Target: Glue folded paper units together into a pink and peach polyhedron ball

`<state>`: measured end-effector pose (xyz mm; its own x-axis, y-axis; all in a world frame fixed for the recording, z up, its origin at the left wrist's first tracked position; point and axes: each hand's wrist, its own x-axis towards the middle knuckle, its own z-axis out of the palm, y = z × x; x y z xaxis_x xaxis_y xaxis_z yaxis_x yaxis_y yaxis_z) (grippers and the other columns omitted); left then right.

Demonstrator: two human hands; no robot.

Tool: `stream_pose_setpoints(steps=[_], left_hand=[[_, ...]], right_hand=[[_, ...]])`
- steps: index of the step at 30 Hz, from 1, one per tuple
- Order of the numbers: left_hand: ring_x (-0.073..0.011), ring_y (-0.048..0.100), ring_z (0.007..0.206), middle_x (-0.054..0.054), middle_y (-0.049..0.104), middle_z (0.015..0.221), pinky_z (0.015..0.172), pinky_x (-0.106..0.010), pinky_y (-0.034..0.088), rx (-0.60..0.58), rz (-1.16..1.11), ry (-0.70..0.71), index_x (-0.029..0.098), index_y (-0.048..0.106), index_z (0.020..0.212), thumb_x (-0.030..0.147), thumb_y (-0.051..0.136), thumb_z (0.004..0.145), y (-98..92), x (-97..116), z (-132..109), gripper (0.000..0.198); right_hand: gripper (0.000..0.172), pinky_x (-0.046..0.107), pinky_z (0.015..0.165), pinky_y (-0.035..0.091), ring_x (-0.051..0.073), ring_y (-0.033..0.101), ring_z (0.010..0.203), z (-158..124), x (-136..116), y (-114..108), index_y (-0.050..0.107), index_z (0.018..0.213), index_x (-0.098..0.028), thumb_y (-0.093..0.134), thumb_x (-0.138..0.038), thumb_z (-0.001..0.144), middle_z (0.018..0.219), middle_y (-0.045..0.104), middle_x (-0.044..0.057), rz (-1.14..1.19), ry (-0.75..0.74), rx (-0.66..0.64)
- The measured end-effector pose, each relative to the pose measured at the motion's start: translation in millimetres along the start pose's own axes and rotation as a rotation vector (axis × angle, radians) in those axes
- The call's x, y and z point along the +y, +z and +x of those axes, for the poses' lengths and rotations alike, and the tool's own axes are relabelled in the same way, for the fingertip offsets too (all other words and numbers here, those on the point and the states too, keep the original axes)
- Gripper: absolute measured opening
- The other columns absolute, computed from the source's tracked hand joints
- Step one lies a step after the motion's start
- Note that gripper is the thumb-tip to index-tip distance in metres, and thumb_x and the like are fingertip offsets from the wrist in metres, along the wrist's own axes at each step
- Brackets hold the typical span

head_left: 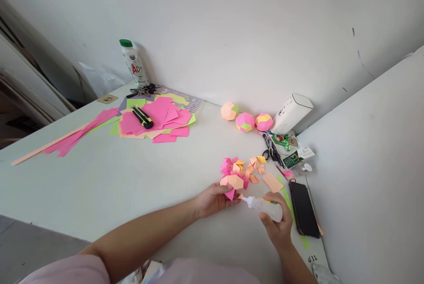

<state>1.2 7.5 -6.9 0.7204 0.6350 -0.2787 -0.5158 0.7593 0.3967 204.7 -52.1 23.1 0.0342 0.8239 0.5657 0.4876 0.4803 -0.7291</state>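
My left hand (214, 201) is closed on a partly built paper ball (234, 181) with peach and pink faces. A pink flap sticks out below the ball, and a small peach piece shows by the fingertips. In my right hand (278, 224) is a clear glue bottle (266, 207), lying on its side with the nozzle pointing left at that small peach piece. Whether the nozzle tip touches the paper I cannot tell. Just beyond the ball are small folded pink pieces (226, 167) and folded peach pieces (254, 166).
Finished paper balls (245, 122) stand by the wall. Pink paper sheets (162, 114) lie at the left under a utility knife (142, 117). A white bottle (134, 64) stands at the back. Scissors (266, 153), a white container (291, 114) and a black phone (304, 209) line the right side.
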Motion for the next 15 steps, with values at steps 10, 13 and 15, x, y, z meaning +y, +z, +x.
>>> stream_pose_setpoints(steps=[10, 13, 15], left_hand=[[-0.0185, 0.056, 0.092, -0.012, 0.062, 0.092, 0.095, -0.037, 0.042, -0.002, 0.017, 0.006, 0.007, 0.067, 0.096, 0.016, 0.059, 0.082, 2.4, 0.6, -0.5, 0.019], [-0.0182, 0.056, 0.092, -0.012, 0.062, 0.092, 0.095, -0.037, 0.042, -0.001, 0.016, 0.008, 0.007, 0.067, 0.096, 0.016, 0.059, 0.081, 1.8, 0.1, -0.2, 0.019], [-0.0182, 0.056, 0.092, -0.011, 0.063, 0.092, 0.096, -0.037, 0.041, 0.007, 0.016, 0.005, 0.007, 0.068, 0.096, 0.016, 0.060, 0.081, 1.3, -0.4, -0.2, 0.019]], right_hand=[[0.027, 0.033, 0.060, 0.047, 0.021, 0.057, 0.071, 1.6, -2.4, 0.4, 0.057, 0.095, -0.020, 0.061, -0.043, 0.081, 0.077, 0.059, 0.005, -0.011, -0.025, -0.015], [0.027, 0.034, 0.061, 0.048, 0.021, 0.057, 0.072, 1.2, -2.3, 0.7, 0.056, 0.095, -0.020, 0.061, -0.043, 0.082, 0.077, 0.059, 0.005, -0.012, -0.034, -0.014], [0.027, 0.035, 0.062, 0.048, 0.022, 0.057, 0.073, 0.7, -2.0, 1.2, 0.056, 0.096, -0.020, 0.060, -0.044, 0.082, 0.079, 0.059, 0.005, -0.014, -0.042, -0.011]])
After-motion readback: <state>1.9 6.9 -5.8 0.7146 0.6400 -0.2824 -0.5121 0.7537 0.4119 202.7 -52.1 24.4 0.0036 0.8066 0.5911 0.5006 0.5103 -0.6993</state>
